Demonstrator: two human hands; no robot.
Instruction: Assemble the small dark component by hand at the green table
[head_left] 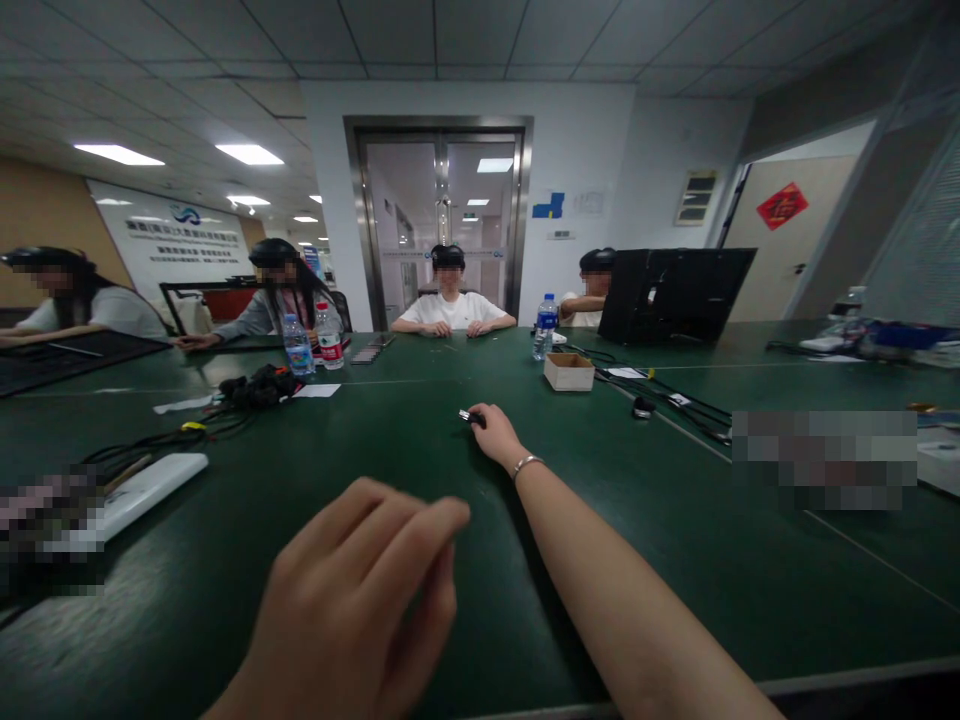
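Observation:
My right hand [495,436] is stretched out over the middle of the green table [420,430], with a metal bracelet at the wrist. Its fingers are closed on a small black stick with a silver metal end [471,416], which looks like a USB flash drive; most of its body is hidden by the fingers. Closer to the camera, my left hand [360,590] is raised above the table, a little blurred. Its fingers are loosely bent, a gap shows between thumb and forefinger, and nothing is seen in it.
An open cardboard box [568,373] stands beyond my right hand, near a water bottle [545,328] and black cables [690,405]. To the left are two bottles [298,347], a black cable bundle [262,388] and a white flat case [154,490]. Several people sit around the table.

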